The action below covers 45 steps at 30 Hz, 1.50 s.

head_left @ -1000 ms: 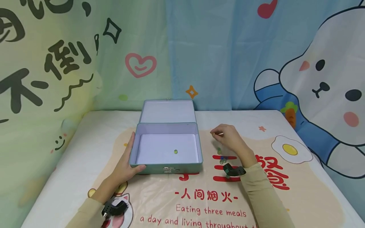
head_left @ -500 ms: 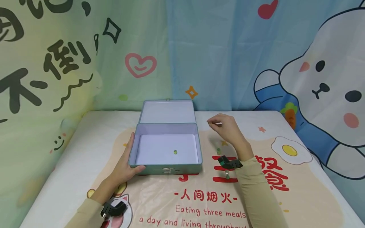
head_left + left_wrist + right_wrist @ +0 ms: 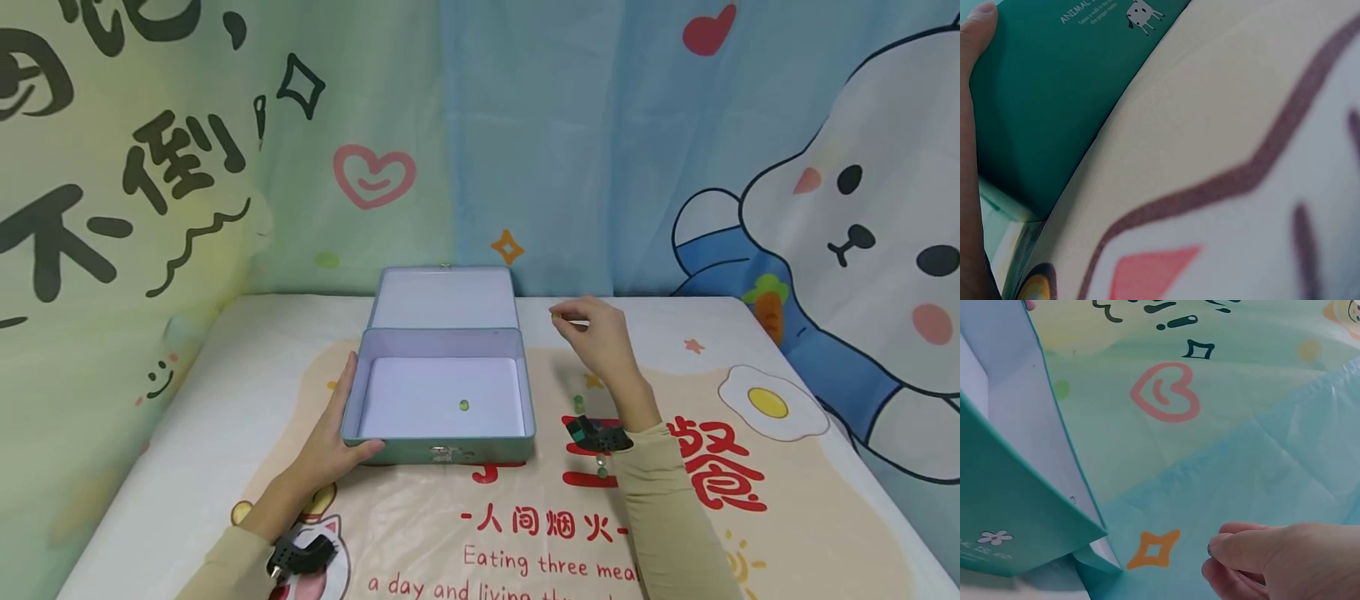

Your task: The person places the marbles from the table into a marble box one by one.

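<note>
A green tin box (image 3: 442, 450) with a pale inside lies on the table, its lid (image 3: 446, 297) folded back. One small green bead (image 3: 463, 405) rests on its floor. My left hand (image 3: 330, 429) grips the front left corner, fingers along the side wall and thumb (image 3: 979, 31) on the front. Right of the box, my right hand (image 3: 600, 333) is raised above the table. Thumb and forefinger pinch a tiny bead (image 3: 1209, 549), mostly hidden by the fingertips. Below that hand lie green beads (image 3: 578, 404) and, nearer me, another green bead (image 3: 602, 472) beside a clear one.
A printed cloth (image 3: 525, 508) with red lettering covers the table. Behind it hangs a patterned curtain (image 3: 540, 150). The right forearm and its wrist camera (image 3: 597, 434) hide part of the cloth, perhaps with more beads.
My right hand has risen and moved slightly away from me, the bead still pinched. My left hand and the box hold their place; the whole view shifts slightly.
</note>
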### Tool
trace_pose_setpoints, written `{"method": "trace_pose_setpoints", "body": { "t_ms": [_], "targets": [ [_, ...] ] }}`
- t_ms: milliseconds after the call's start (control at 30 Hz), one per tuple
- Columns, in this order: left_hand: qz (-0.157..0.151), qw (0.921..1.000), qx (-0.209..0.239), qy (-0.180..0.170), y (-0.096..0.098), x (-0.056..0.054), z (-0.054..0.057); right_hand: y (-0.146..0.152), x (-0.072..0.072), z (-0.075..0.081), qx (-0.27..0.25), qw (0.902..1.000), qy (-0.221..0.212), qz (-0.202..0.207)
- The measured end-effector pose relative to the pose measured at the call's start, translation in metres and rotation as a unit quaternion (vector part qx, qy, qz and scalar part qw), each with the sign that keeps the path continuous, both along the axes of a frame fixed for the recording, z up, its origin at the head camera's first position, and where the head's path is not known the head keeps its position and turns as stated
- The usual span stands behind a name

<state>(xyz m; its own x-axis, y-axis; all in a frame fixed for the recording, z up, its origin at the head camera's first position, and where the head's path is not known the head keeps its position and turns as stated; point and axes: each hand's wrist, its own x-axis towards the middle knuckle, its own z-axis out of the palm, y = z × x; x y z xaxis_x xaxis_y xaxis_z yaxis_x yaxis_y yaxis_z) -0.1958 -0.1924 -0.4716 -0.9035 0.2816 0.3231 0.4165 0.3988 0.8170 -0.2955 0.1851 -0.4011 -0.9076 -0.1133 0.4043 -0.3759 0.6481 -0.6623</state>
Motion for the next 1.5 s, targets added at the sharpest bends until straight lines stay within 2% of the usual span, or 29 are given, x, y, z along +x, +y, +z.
{"method": "trace_pose_setpoints", "body": {
  "t_ms": [200, 433, 500, 667, 800, 933, 1100, 1167, 1300, 1500],
  "targets": [
    [-0.006, 0.9999, 0.0, 0.008, -0.001, -0.002, 0.0, -0.009, 0.001, -0.004, -0.009, 0.9998, 0.006, 0.016],
    [-0.006, 0.9999, -0.001, 0.011, -0.001, -0.001, 0.001, -0.024, 0.003, -0.01, 0.011, 0.9994, 0.014, 0.031],
    [-0.004, 1.0, -0.001, 0.008, -0.002, 0.0, 0.0, -0.029, 0.005, -0.012, 0.011, 0.9993, 0.009, 0.034],
    [0.004, 0.9999, 0.003, -0.009, -0.004, 0.013, -0.007, -0.038, 0.019, -0.022, 0.01, 0.9986, -0.022, 0.047],
    [0.004, 0.9999, 0.001, -0.017, -0.004, 0.016, -0.007, -0.04, 0.024, -0.028, 0.005, 0.9986, -0.019, 0.049],
    [0.003, 0.9999, 0.002, -0.016, -0.004, 0.007, -0.001, -0.043, 0.019, -0.023, 0.004, 0.9983, -0.009, 0.057],
    [0.0, 1.0, 0.005, -0.005, -0.01, -0.023, -0.019, -0.046, 0.011, -0.012, 0.001, 0.9977, 0.0, 0.067],
    [-0.001, 1.0, 0.008, 0.0, -0.013, -0.031, -0.027, -0.049, 0.009, -0.011, 0.002, 0.9972, -0.001, 0.075],
    [-0.004, 0.9999, 0.008, -0.01, -0.014, -0.03, -0.03, -0.057, 0.012, -0.018, 0.026, 0.9959, -0.022, 0.084],
    [-0.002, 0.9998, 0.004, -0.019, -0.014, -0.019, -0.035, -0.066, 0.025, -0.025, 0.053, 0.9946, -0.029, 0.085]
  ]
}}
